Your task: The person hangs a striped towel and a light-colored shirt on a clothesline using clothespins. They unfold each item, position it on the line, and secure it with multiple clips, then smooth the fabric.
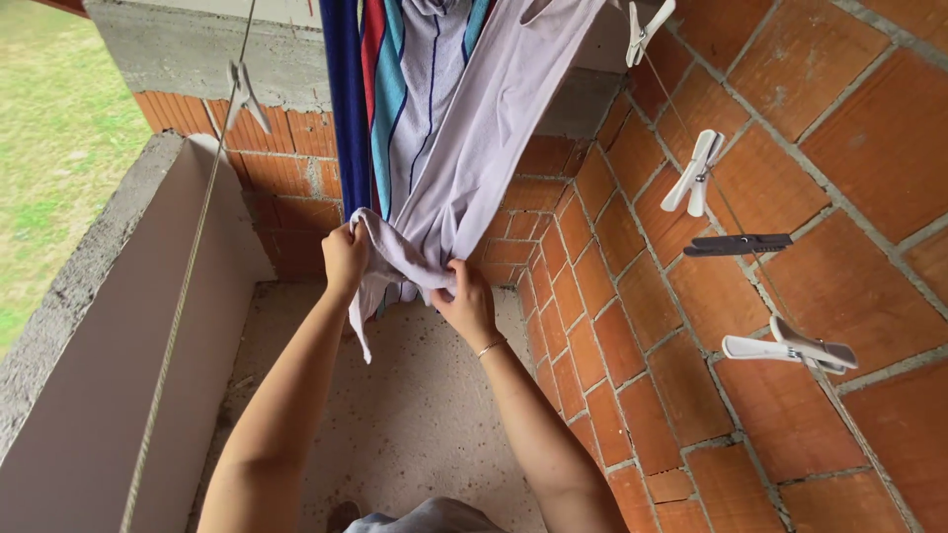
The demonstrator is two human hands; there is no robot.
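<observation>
A pale lilac striped garment point(464, 128) hangs from above, beside a dark blue cloth point(346, 89) and a red and teal striped one point(387, 99). My left hand point(344, 259) grips the garment's bunched lower edge on the left. My right hand point(466, 304), with a thin bracelet at the wrist, holds the same bunched edge a little lower and to the right. The cloth stretches taut from both hands up to the top right.
A brick wall point(750, 296) runs along the right, with several white clothes pegs point(694, 173) and a dark peg point(739, 244) on a thin line. A rope point(188, 286) with one peg point(247, 97) hangs left, above a concrete parapet point(89, 326). Grass lies beyond.
</observation>
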